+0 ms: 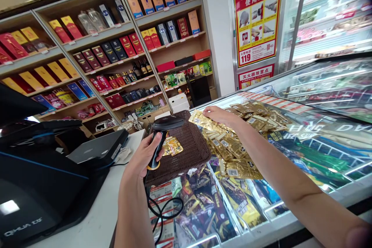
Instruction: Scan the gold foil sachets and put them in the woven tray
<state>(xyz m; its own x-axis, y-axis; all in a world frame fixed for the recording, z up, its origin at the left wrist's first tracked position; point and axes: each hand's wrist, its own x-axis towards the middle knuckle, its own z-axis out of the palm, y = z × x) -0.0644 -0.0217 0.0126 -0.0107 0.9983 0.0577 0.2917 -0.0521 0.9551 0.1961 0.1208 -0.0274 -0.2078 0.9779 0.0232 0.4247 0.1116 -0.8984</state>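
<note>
My left hand (150, 153) is wrapped round the grip of a black barcode scanner (167, 123), its head held over a brown wicker basket (193, 145). Inside the basket lie a few gold packets (173, 146), partly hidden by the scanner and my fingers. My right hand (217, 115) pinches a gold packet (201, 120) near the basket's far right corner. Beneath and beside that hand, a pile of gold packets (226, 145) with barcodes spreads over the glass freezer top.
A black checkout machine (37, 186) and a closed dark device (97, 147) stand on the white counter (101, 201) at left. The scanner's black cable (171, 213) loops over the chest freezer (276, 221), which holds wrapped goods. Shelves of boxes (171, 27) line the back wall.
</note>
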